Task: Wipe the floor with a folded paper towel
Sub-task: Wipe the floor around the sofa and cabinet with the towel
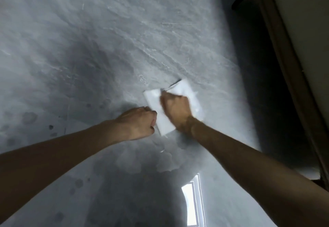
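Here, the grey floor (89, 40) fills nearly the whole view, rough and streaked beyond the fingers and marked with dark damp spots (29, 117) out past the left fingers' outer side. A wooden edge (284, 66) runs well off to the outer side of the right fingers. Both forearms reach in and meet at the white towel (163, 120), which lies flat on the floor directly under and between the two hands.

The towel is folded to a squarish pad. Its slightly longer side seems to run away from the person and lean right, though the blur makes that hard to settle.

The right hand (175, 108) sits on top of the pad, over its middle. Its fingers are curled down onto the paper, apparently gripping it near the far edge, where one fold lifts a little. The hand is smeared with motion, so the exact grip cannot be read.

The left hand (140, 122) is just beside the pad's near left edge, its fingers curled tight and seeming to pinch that edge. The contact itself is hidden by the knuckles.

The right hand is the one squarely over the towel, so it is the likelier driver of the wipe. Most unwiped floor lies beyond and to the left of its fingertips.
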Demonstrator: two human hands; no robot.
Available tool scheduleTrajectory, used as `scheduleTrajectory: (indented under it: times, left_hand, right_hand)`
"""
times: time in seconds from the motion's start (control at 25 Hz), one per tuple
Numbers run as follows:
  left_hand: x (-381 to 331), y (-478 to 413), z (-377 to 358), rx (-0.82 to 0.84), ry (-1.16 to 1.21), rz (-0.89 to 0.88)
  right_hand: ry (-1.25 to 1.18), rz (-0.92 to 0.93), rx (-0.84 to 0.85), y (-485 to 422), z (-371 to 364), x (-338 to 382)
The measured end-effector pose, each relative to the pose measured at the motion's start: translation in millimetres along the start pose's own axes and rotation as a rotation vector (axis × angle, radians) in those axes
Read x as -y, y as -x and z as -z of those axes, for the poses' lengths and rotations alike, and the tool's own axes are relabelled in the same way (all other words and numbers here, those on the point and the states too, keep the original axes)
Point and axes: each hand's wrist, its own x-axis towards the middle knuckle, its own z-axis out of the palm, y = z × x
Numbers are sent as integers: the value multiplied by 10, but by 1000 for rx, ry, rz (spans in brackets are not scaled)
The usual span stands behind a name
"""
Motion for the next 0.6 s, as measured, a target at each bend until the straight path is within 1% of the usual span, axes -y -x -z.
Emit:
scheduleTrajectory:
  times: [0.04, 0.08, 0.12, 0.16, 0.2, 0.28, 0.32, 0.36, 0.44, 0.52, 0.56, 0.6]
  left_hand:
    - [16, 32, 25, -45, -1, 16]
    - [52, 70, 47, -101, -21, 23]
    - [100, 107, 59, -149, -43, 20]
    - [153, 145, 63, -168, -49, 6]
    - [191, 170, 57, -156, -45, -15]
    - [234, 192, 64, -91, -28, -33]
    - [240, 192, 54, -67, 1, -24]
    - [236, 185, 36, -59, 28, -13]
    - [207, 143, -16, -90, 41, 1]
    - [188, 115, -70, -132, 15, 13]
    - [172, 110, -85, -134, 2, 20]
    - [159, 108, -92, -127, 0, 22]
  right_hand:
    - [-34, 187, 18, 57, 11, 115]
    - [-57, 305, 61, 95, 37, 87]
    - [-38, 331, 128, 123, 99, -45]
    - [28, 264, 181, 167, 174, -249]
    - [95, 101, 204, 266, 239, -516]
    - [152, -317, 160, 598, 398, -1092]
    - [154, -480, 147, 831, 480, -1255]
    - [137, -581, 107, 1071, 501, -1290]
    - [126, -705, -27, 1467, 406, -1053]
    - [59, -852, -112, 1626, 261, -563]
    - [21, -885, -138, 1605, 198, -298]
    - [-15, -868, -161, 1532, 143, -11]
